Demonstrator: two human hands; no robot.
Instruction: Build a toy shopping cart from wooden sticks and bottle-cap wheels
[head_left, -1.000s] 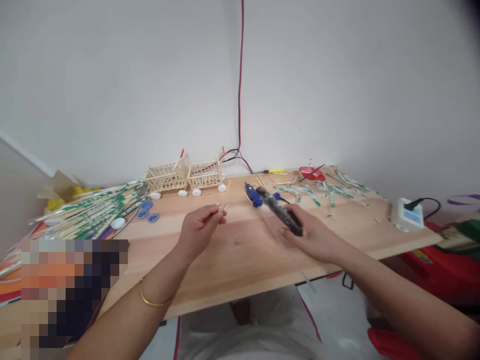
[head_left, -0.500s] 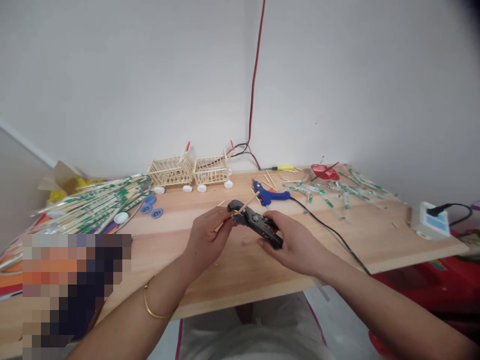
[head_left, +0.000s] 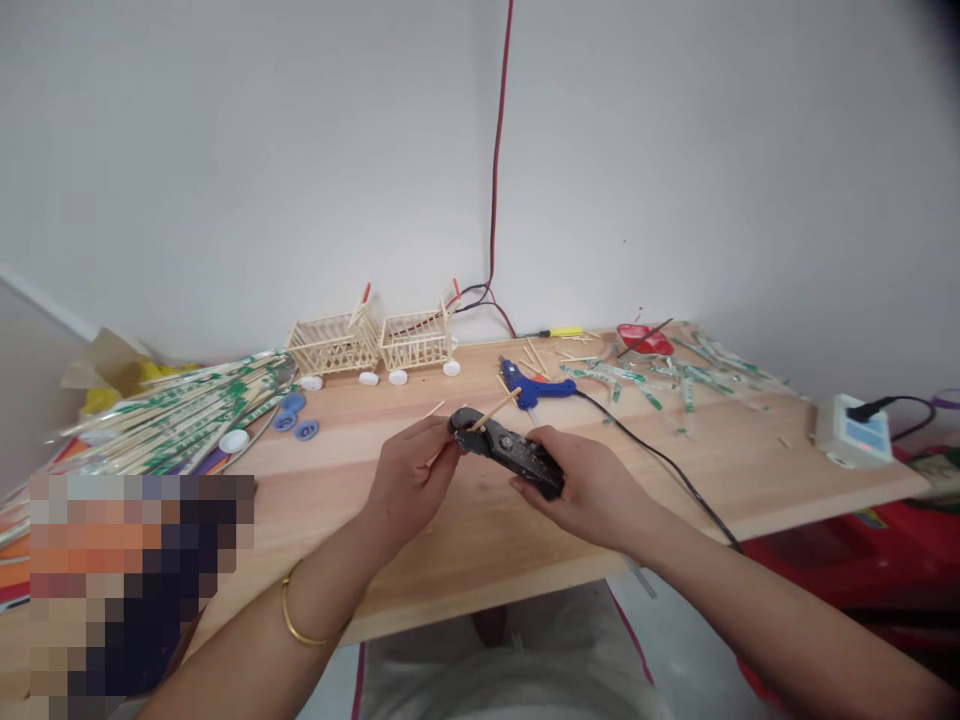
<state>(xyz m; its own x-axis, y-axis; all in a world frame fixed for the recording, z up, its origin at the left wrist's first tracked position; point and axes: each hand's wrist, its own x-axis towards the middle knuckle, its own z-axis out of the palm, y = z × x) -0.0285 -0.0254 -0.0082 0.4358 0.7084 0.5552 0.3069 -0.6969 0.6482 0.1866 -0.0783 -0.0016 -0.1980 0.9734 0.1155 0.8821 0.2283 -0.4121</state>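
Gripping black pliers, the right hand hovers inside the front edge of the table; the left hand pinches a thin stick across their jaws, the glue gun limiting room just beyond

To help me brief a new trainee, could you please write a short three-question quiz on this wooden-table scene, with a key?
1. Multiple choice: what does the right-hand grip hold?
A) a red plastic dish
B) a black metal plier-like tool
C) a white boxy power adapter

2. True or false: the blue pistol-shaped plastic glue gun lies to the right of the two pale wooden-stick carts with white wheels.

3. Count: how many round blue discs lie on the table to the left of both hands?

Key: 1. B; 2. True; 3. Three.
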